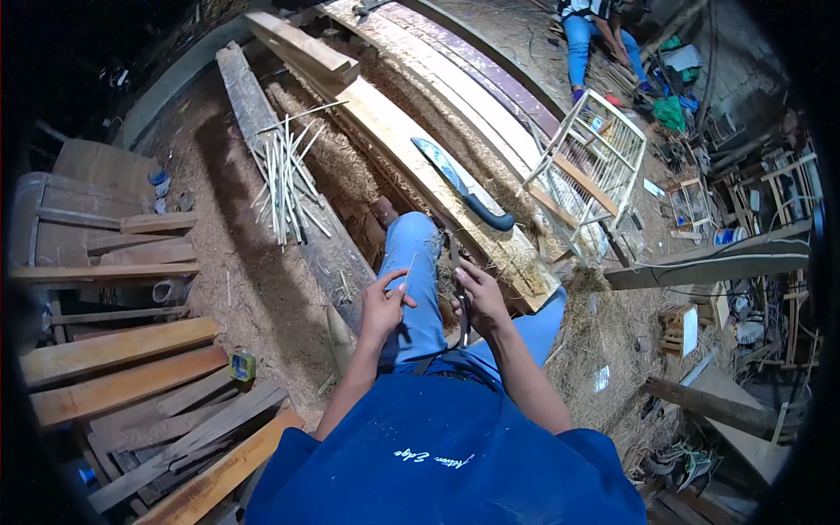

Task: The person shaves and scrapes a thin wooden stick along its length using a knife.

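Pinching a thin, pale wooden sliver [410,269] between its fingertips, the left hand [382,306] is above the thigh in blue jeans. The right hand [480,302] is closed around a narrow, dark knife-like tool [455,254], which points away from the body; the fingers hide part of it. The two hands are near each other but apart.

Beyond the right hand, a broad-bladed knife with a curved black handle [462,184] lies on a long, pale wooden plank [385,131]. To the left, a loose pile of thin, pale sticks [284,179] rests on a weathered grey board [328,254]. To the right of the knife is a tilted cage of pale sticks and brown wooden strips [595,166]. Farther off, another person [599,35] in blue trousers reaches down towards the ground.
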{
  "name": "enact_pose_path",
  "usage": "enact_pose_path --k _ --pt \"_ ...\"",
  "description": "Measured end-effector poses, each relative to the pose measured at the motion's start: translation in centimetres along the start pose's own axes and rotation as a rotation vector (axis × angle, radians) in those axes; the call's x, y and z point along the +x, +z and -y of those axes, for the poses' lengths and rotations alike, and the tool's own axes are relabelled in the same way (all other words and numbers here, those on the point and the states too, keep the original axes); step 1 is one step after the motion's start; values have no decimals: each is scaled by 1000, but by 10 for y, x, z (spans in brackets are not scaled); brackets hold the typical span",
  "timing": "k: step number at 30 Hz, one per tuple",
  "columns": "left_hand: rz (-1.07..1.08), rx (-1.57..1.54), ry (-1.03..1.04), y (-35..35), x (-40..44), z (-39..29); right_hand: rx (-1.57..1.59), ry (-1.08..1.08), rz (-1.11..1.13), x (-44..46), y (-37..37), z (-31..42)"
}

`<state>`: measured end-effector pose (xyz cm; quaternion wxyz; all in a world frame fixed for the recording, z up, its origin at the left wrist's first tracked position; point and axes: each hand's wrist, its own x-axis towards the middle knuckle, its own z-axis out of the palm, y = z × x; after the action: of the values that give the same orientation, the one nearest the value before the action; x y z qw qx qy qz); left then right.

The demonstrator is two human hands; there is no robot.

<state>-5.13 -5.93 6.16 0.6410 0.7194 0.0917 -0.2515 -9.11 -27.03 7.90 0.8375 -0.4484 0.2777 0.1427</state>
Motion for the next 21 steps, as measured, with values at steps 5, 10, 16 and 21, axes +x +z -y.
enact_pose_path --k 5,10,16,21 --pt "-5 -136 -114 0 12 31 -467 -380 -61 39 5 -42" --pt "-36 -157 -126 1 15 38 -984 -603 -84 45 8 -61" --pt "-42 -261 -135 -3 20 48 -981 -610 -102 44 12 -75" --pt "-69 -263 -160 -3 18 51 -951 -636 -81 39 13 -79"
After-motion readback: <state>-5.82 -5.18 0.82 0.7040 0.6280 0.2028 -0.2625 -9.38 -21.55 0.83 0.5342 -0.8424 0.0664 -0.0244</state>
